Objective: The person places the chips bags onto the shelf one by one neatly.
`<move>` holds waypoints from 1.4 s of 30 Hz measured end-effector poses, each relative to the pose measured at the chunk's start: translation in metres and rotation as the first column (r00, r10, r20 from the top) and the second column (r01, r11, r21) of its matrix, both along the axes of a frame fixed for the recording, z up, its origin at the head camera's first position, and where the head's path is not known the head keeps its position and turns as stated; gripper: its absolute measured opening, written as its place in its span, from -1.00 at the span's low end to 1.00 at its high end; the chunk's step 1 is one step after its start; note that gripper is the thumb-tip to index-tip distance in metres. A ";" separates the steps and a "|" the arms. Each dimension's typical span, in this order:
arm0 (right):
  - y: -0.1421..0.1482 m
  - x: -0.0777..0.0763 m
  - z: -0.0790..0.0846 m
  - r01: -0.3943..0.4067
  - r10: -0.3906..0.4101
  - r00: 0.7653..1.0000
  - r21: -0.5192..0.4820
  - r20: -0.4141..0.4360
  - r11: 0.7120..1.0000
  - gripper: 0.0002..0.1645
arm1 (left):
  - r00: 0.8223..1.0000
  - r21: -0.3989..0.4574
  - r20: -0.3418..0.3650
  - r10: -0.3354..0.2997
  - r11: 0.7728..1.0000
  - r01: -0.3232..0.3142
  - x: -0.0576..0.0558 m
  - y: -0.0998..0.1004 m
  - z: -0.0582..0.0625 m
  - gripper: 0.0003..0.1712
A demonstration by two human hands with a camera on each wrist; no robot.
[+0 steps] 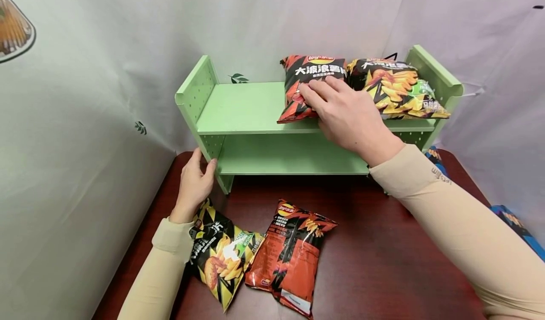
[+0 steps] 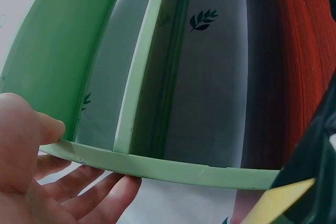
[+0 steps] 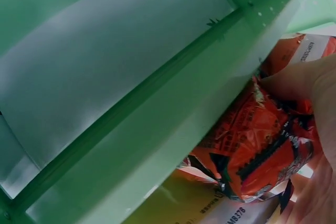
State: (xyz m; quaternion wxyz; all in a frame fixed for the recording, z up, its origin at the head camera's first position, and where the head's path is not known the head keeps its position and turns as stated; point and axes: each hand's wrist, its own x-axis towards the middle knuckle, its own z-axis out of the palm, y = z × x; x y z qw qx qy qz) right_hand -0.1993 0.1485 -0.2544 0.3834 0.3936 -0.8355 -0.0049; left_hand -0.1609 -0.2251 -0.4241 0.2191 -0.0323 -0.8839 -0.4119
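My right hand [image 1: 351, 116] grips a red-and-black bag of potato chips [image 1: 295, 76] on the top board of a green two-tier shelf [image 1: 242, 107]. In the right wrist view the bag's crinkled red side [image 3: 252, 150] shows between thumb and fingers. It stands beside a black-and-yellow chip bag [image 1: 389, 85], which leans at the shelf's right end. At the left, my left hand [image 1: 196, 180] holds the shelf's side panel. The left wrist view shows the thumb inside the panel's edge [image 2: 173, 169] and the fingers outside it.
On the dark red table [image 1: 374, 263], a black-and-yellow chip bag [image 1: 225, 253] lies below the left hand, touching a red chip bag [image 1: 289, 258] that lies back side up. Blue bags [image 1: 517, 227] show at the right edge. White curtains [image 1: 85, 145] surround the table.
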 end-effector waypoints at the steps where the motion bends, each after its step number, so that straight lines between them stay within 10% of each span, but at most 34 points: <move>1: 0.000 0.000 -0.001 0.000 0.000 1.000 0.002 -0.002 1.000 -0.43 | 1.000 0.001 0.000 0.000 1.000 0.000 0.000 0.000 0.000 -0.54; 42: 0.016 0.004 -0.016 -0.048 0.045 0.998 -0.055 -0.055 0.997 -0.32 | 1.000 0.002 -0.008 0.004 1.000 -0.004 0.000 0.001 -0.001 -0.55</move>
